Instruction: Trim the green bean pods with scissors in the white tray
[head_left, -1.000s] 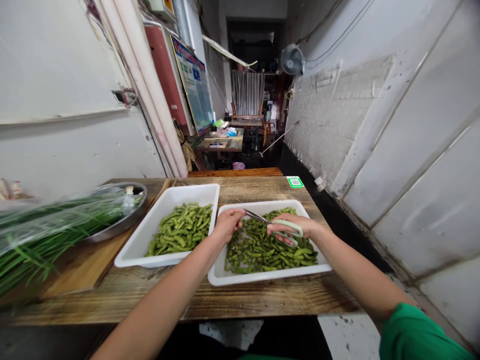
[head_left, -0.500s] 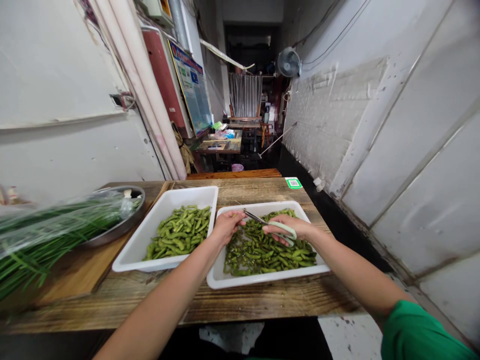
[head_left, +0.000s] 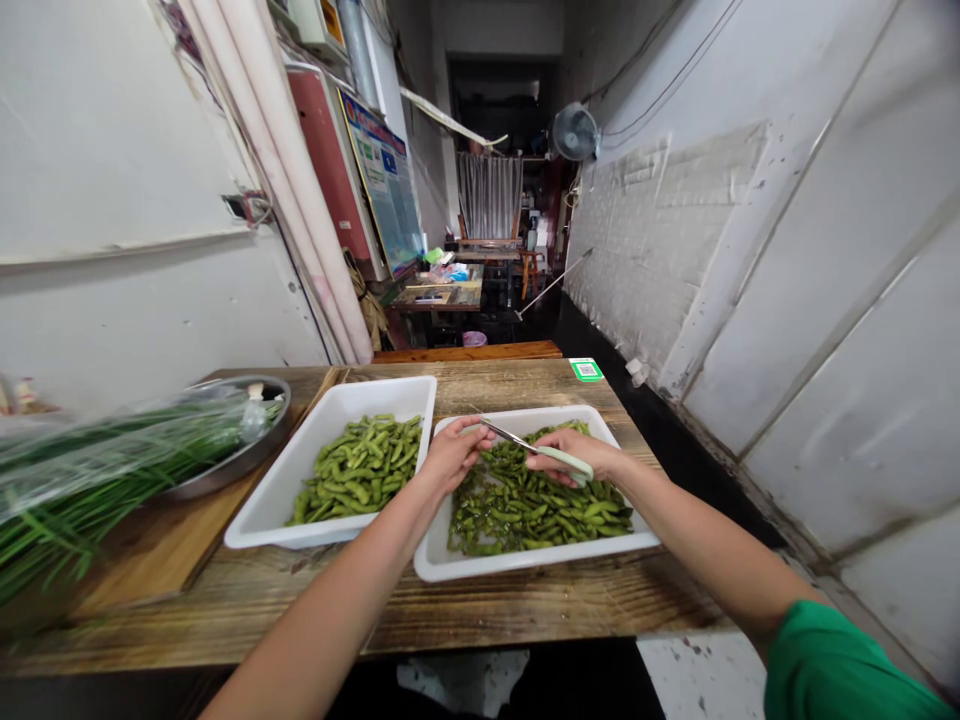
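Observation:
My right hand (head_left: 568, 452) is wrapped round the pale green handles of a pair of scissors (head_left: 517, 438), blades pointing left. The scissor tips meet the fingertips of my left hand (head_left: 456, 450). That hand is pinched on an edamame pod, mostly hidden by the fingers. Both hands are over the right white tray (head_left: 450, 572), which holds trimmed-looking small bits and many green edamame pods (head_left: 536, 520) in a little water. On its left stands another white tray (head_left: 255, 535) with a heap of edamame pods (head_left: 360, 465).
Long green stalks in clear plastic (head_left: 135, 450) lie across a metal basin (head_left: 277, 420) and a wooden board (head_left: 142, 565) at the left. A green-framed code card (head_left: 586, 370) is on the wooden table's (head_left: 510, 385) far edge. Walls run along both sides.
The scissors' handles have closed together, and the blades look nearly shut at the left fingertips. My left hand has turned slightly; both trays have stayed in place.

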